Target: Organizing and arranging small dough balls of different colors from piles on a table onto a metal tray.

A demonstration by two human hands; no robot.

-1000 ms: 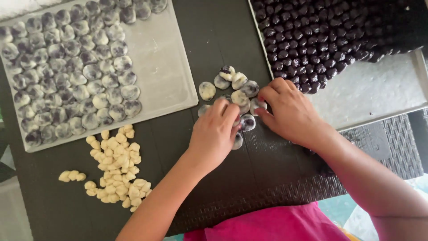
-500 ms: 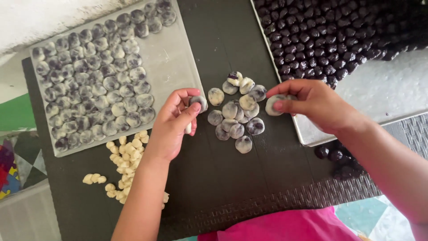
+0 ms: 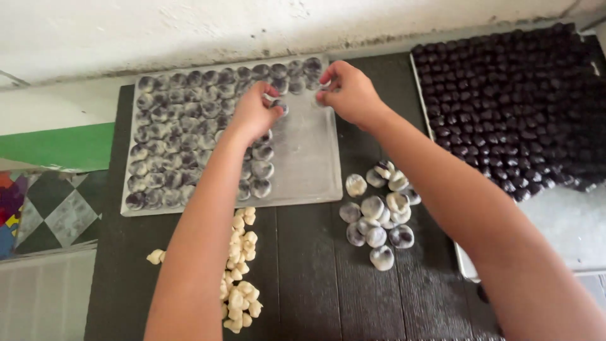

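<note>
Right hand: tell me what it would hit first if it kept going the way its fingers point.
The right hand points left and slightly down over the pale tray. Going on, it would probably first meet the dusted ball at the left hand fingertips; height above the tray is unclear.

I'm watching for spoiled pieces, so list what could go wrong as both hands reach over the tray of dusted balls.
1. The left hand sets a dusted ball against tightly packed rows; a nudge could dent neighbours.
2. The left forearm hangs over the pale pieces and could sweep some off the dark table.
3. The right forearm passes above the loose pile of coated balls and might roll them.
</note>
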